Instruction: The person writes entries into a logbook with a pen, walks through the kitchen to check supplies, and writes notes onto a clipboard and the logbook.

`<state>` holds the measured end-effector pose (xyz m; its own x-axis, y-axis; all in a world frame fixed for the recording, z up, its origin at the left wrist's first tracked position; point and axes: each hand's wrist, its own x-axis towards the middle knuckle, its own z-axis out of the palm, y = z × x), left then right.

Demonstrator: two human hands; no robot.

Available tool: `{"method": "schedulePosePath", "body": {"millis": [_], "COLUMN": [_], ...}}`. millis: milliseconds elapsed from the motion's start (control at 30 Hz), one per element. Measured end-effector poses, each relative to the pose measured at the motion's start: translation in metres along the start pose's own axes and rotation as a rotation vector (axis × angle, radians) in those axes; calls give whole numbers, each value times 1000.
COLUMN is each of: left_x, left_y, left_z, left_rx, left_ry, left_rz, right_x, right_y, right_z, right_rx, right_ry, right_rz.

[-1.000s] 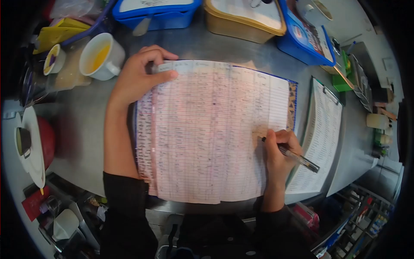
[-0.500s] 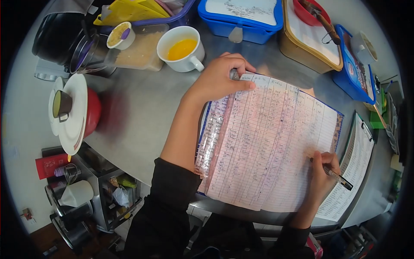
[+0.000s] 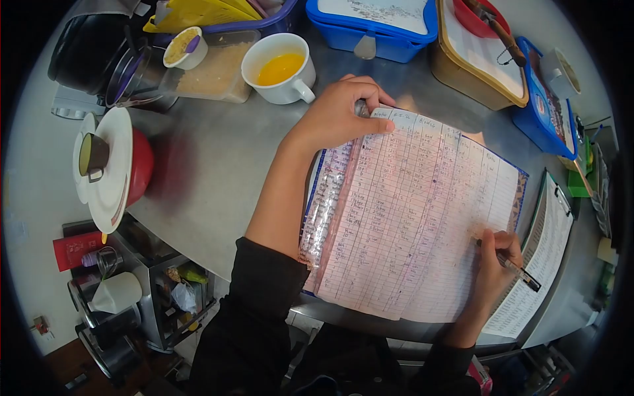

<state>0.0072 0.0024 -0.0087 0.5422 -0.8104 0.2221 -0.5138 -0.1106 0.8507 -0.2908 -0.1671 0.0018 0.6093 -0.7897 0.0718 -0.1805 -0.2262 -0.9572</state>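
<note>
In the head view, the person is working over a ruled notebook (image 3: 422,218) that is lying open on the steel bench (image 3: 205,171), directly in front of them, its page filling with handwritten columns. The left hand (image 3: 337,119) is partly closed at the notebook's upper left corner, its thumb pressing on the page and its fingers curling around by the top edge, apparently so the sheet is lying flat and not shifting. The right hand (image 3: 498,264) is closing around a pen (image 3: 522,272), thumb and fingers pinching it low on the barrel and its tip pointing at the page's right-hand part; that low grip is likely giving fine control, though I cannot tell whether the tip is touching paper. A clipboard (image 3: 566,203) holding a printed or written sheet (image 3: 538,254) is lying just beside the notebook, on the right, probably for easy reading. Beyond the left hand, a white mug (image 3: 282,89) of yellow liquid is standing near a plastic container (image 3: 221,72), while a blue tub (image 3: 376,46) and a tan tub (image 3: 472,82) are lining the far side, seemingly leaving the writing arm room.
</note>
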Motion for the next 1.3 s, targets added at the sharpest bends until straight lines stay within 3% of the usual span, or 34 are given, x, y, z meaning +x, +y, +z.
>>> {"method": "schedulePosePath", "body": {"millis": [167,433,600,667,1300], "left_x": [1,1,0,0,0], "left_y": [-2,-2,1,1,6], "left_z": [0,2,2,2,2], "left_rx": [-6,0,-18,-10,-22], "left_ry": [-1,15,11,7,-20], "left_rz": [4,81,20,-10,-56], "right_x": [-7,-6,-4,-4,-4], "right_y": [4,0,4,3,7], "right_z": [2,3,-2,-1,-2], "right_rx": [-145,-19,-101,11,-19], "right_ry": [76,104,100,106,134], "right_rz": [-139,-19,-35,12,-34]}}
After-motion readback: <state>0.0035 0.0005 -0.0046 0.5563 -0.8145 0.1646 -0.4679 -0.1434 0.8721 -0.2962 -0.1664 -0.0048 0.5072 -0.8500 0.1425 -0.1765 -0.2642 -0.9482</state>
